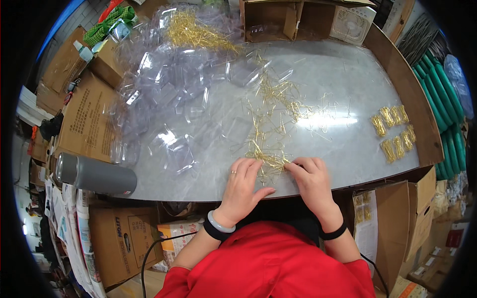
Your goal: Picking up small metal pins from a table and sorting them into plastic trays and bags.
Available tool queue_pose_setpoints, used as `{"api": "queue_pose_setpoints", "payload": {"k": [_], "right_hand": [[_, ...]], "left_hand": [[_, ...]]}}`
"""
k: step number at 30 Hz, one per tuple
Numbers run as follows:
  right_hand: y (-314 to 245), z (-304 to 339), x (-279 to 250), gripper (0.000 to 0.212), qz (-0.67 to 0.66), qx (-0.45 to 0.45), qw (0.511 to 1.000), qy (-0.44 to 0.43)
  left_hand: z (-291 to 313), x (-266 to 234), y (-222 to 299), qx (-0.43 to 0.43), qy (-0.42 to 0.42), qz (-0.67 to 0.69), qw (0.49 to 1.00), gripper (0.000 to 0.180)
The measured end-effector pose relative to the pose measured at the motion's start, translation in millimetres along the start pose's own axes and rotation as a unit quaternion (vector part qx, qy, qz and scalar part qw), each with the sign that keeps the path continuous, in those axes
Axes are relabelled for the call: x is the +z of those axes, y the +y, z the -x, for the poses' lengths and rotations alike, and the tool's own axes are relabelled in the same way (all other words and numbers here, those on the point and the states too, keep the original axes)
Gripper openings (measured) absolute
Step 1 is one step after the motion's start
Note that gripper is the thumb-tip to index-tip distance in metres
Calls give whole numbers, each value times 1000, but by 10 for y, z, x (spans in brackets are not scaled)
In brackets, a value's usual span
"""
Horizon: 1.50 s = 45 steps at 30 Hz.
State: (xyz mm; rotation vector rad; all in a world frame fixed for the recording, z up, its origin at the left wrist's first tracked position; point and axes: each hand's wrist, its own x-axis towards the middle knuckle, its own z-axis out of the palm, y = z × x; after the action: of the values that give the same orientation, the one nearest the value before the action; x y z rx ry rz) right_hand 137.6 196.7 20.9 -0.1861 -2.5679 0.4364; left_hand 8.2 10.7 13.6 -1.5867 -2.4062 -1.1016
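A loose scatter of thin gold wire hooks (278, 94) runs down the middle of the grey tabletop toward me. At its near end, my left hand (242, 185) lies with fingers stretched against a small heap of hooks (271, 160), its thumb held apart. Across from it, my right hand (313, 183) has thumb and fingertips pinched together at the heap's right side, on the ends of some gold wire hooks. How many wires are between those fingertips is too small to tell. Several tidy bundles of gold hooks (387, 150) lie near the table's right edge.
Clear plastic packs (174, 79) are heaped over the left side, with a larger gold hook pile (196, 32) on top. A grey bottle (97, 173) lies at the near left. Cardboard compartments (271, 22) and a white fan (350, 25) stand at the back; a brown board (410, 94) borders the right.
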Motion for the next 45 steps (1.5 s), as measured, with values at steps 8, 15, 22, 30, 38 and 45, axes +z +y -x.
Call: {"api": "queue_pose_setpoints", "payload": {"k": [8,15,22,30,38,45], "right_hand": [[-415,-23,241,39,-147,0,989,3],[-293,-67,48,25,-128,84,988,-5],[-193,-298,55,43,9,114,993,-31],[-81,-343,-91,38,-72,-60,980,-177],[-125,-175,161,35,-213,-42,973,-71],[-244,-447,50,43,12,-29,994,-101]], "left_hand": [[7,16,39,-25,0,7,1000,81],[-24,16,18,4,-8,7,1000,71],[-28,16,1,51,-31,-21,998,69],[25,22,-20,-23,-3,-11,1000,88],[-13,28,-16,24,-25,-38,999,77],[8,59,-40,60,-24,-28,998,64]]}}
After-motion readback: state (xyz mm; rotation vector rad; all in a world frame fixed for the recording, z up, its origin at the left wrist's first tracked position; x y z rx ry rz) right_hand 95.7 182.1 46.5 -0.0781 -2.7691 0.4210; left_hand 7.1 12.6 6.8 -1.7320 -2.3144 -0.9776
